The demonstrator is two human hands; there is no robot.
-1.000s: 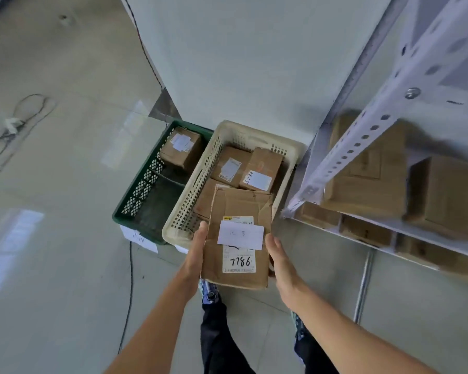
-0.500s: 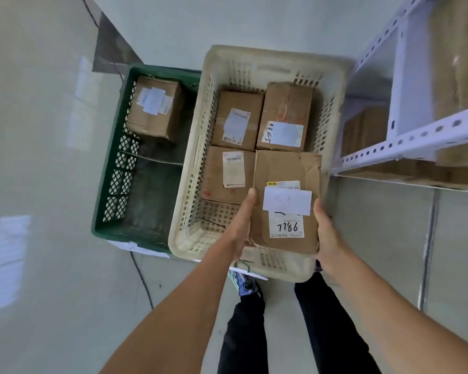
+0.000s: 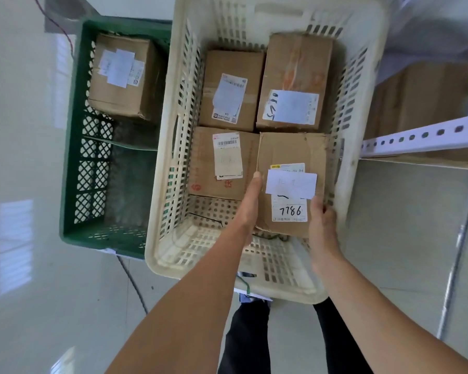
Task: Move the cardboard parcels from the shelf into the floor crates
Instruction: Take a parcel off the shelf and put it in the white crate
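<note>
I hold a flat cardboard parcel (image 3: 289,152) labelled 7786 inside the cream crate (image 3: 170,157), at its near right. My left hand (image 3: 250,203) grips its left edge and my right hand (image 3: 322,225) grips its right near corner. Three other parcels lie in that crate: one at the near left (image 3: 203,163), one at the far left (image 3: 227,76), one at the far right (image 3: 297,63). The green crate (image 3: 73,157) to the left holds one parcel (image 3: 119,74) at its far end.
A white metal shelf (image 3: 422,136) stands to the right with a cardboard parcel (image 3: 416,98) on its low level. A thin cable (image 3: 131,282) runs over the glossy floor by the green crate. My legs are below the cream crate.
The view has closed in on the crates. The 7786 parcel has gone from above the cream crate's near rim down into its near right part, both hands still holding it.
</note>
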